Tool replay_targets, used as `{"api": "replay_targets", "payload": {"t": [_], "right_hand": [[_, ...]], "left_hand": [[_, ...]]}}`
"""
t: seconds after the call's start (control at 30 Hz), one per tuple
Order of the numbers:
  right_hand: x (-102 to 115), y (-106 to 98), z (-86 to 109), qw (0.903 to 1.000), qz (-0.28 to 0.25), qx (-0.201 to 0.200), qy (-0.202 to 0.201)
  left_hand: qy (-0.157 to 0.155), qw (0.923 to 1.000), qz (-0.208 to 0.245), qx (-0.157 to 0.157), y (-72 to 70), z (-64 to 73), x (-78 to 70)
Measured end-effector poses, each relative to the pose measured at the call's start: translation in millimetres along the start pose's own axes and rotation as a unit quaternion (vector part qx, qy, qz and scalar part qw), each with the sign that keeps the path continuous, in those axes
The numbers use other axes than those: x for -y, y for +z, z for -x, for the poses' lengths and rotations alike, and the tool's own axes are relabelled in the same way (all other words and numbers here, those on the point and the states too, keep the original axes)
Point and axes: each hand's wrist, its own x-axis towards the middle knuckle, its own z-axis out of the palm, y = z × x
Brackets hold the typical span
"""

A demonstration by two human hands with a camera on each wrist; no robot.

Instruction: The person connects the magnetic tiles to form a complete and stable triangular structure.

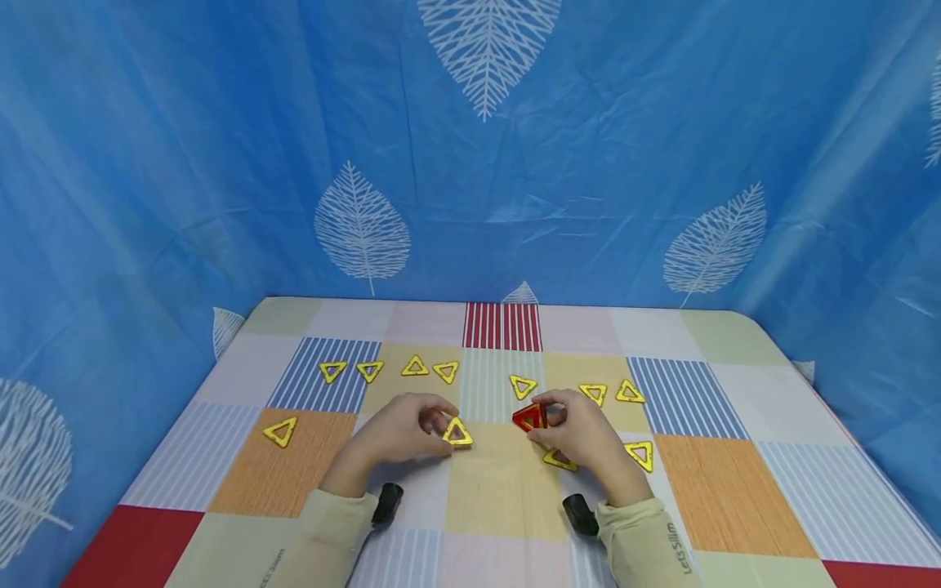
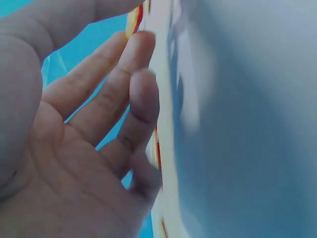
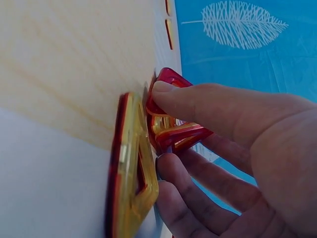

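My left hand [image 1: 403, 426] pinches a yellow triangular magnetic tile [image 1: 457, 433] between thumb and fingertips. In the left wrist view only a corner of that tile [image 2: 132, 22] shows at the top, and the other fingers are loosely bent. My right hand [image 1: 584, 433] grips joined red triangular tiles [image 1: 526, 419] that stand at angles to one another. The right wrist view has the thumb on the upper face of the red tiles [image 3: 171, 77]. Right below that hand lies another yellow triangular tile [image 1: 560, 461], partly hidden by it. A gap separates the two hands.
Several yellow triangular tiles lie in a loose row behind the hands, among them a back left tile [image 1: 415, 366] and a back right tile [image 1: 630, 391]. One tile [image 1: 281, 431] lies far left, another [image 1: 639, 455] beside my right wrist. A blue leaf-patterned curtain [image 1: 470, 204] borders the patchwork tablecloth [image 1: 507, 506].
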Motion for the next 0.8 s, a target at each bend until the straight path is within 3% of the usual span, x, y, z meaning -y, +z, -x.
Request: {"api": "replay_targets", "payload": {"t": [0.1, 0.23, 0.8], "right_hand": [[0, -2, 0.6, 1.0000, -0.008, 0.001, 0.005], [-1, -4, -0.1, 1.0000, -0.001, -0.003, -0.001], [-9, -17, 0.1, 0.9998, 0.020, -0.009, -0.001]], "left_hand": [[0.021, 0.9992, 0.009, 0.032, 15.5, -7.9, -6.5], [0.022, 0.9984, -0.002, 0.052, 27.7, -13.4, -7.1], [0.048, 0.9925, -0.053, 0.099, 26.7, -10.8, -4.5]]}}
